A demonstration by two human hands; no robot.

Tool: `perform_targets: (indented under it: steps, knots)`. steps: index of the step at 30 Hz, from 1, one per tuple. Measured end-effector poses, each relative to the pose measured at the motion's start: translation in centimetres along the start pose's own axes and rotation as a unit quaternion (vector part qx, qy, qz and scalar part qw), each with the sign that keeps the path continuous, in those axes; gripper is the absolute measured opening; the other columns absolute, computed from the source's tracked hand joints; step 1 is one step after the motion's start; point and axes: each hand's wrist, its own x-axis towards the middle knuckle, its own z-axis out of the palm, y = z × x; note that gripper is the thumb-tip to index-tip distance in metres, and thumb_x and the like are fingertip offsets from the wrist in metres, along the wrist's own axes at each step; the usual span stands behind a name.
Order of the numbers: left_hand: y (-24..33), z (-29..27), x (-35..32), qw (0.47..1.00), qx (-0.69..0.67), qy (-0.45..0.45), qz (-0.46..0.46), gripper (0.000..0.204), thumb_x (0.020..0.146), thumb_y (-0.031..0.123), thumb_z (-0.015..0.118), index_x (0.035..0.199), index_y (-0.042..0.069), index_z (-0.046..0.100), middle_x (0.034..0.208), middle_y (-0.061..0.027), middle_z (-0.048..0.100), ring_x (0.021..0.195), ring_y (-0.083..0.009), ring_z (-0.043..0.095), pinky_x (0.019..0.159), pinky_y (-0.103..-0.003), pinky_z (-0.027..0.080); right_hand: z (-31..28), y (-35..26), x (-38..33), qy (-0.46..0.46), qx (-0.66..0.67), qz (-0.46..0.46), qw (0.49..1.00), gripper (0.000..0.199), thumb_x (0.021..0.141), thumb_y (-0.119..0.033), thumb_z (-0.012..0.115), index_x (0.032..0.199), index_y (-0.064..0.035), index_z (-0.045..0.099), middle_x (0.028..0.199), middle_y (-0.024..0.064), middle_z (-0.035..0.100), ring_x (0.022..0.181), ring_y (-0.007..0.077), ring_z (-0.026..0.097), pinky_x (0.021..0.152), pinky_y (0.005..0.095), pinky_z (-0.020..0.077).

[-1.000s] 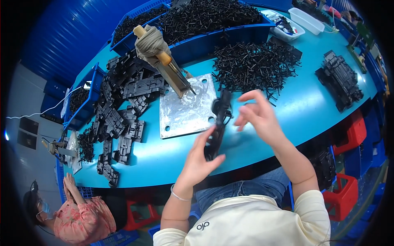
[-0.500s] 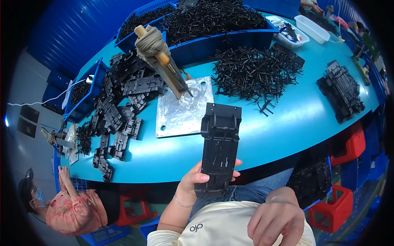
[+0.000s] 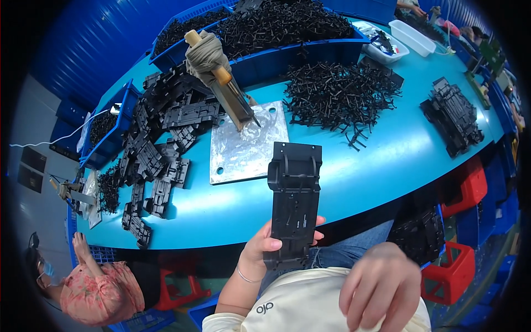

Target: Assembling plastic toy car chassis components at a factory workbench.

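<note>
Since the earlier frame the right hand (image 3: 380, 285) has dropped from the part to the near edge, fingers loosely curled and empty, while the left hand (image 3: 264, 246) grips the black panel (image 3: 293, 205) by its near end, upright over the counter (image 3: 354, 166) edge. Judged best practice: steady the panel with thumb on its face and turn it to check both sides. Panel is flat, long, ribbed, with two clips at the far end.

A single head-worn fisheye view looks steeply down and forward from close above the person's lap, over the curved turquoise worktop (image 3: 359, 166), straight edges bowing toward its dark rim.
</note>
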Motion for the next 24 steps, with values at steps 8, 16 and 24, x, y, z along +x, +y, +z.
perform_targets:
  steps: [8, 16, 24]
  knots:
    - [0.2, 0.1, -0.4, 1.0, 0.001, 0.02, -0.001, 0.076, 0.055, 0.02, 0.06, 0.118, -0.003, 0.023, 0.112, -0.0259, 0.035, 0.097, -0.0331, 0.046, 0.082, -0.037, 0.038, -4.1, 3.1, -1.4, 0.23, -0.721, 0.237, 0.609, 0.017, 0.055, -0.007, 0.063, 0.07, -0.0073, 0.055, 0.098, 0.0052, 0.049, 0.104, 0.0246, 0.039, 0.081, 0.0373, 0.0313]
    - [0.2, -0.2, 0.2, 0.998, 0.05, 0.027, -0.001, 0.072, 0.057, 0.016, 0.061, 0.118, -0.001, 0.025, 0.11, -0.024, 0.038, 0.097, -0.0306, 0.046, 0.083, -0.036, 0.037, -4.4, 3.6, -2.5, 0.221, -0.741, 0.267, 0.575, 0.013, 0.056, -0.006, 0.062, 0.066, -0.0076, 0.054, 0.099, 0.0023, 0.049, 0.106, 0.0219, 0.038, 0.083, 0.0393, 0.0296]
    - [0.6, -0.1, 1.2, 0.991, 0.135, 0.018, -0.001, 0.066, 0.06, 0.014, 0.06, 0.116, -0.002, 0.028, 0.112, -0.0221, 0.038, 0.098, -0.0287, 0.045, 0.085, -0.036, 0.034, -4.5, 3.6, -4.1, 0.268, -0.739, 0.244, 0.568, 0.012, 0.055, -0.005, 0.064, 0.064, -0.0075, 0.056, 0.098, 0.0036, 0.05, 0.105, 0.0246, 0.039, 0.087, 0.0415, 0.0276]
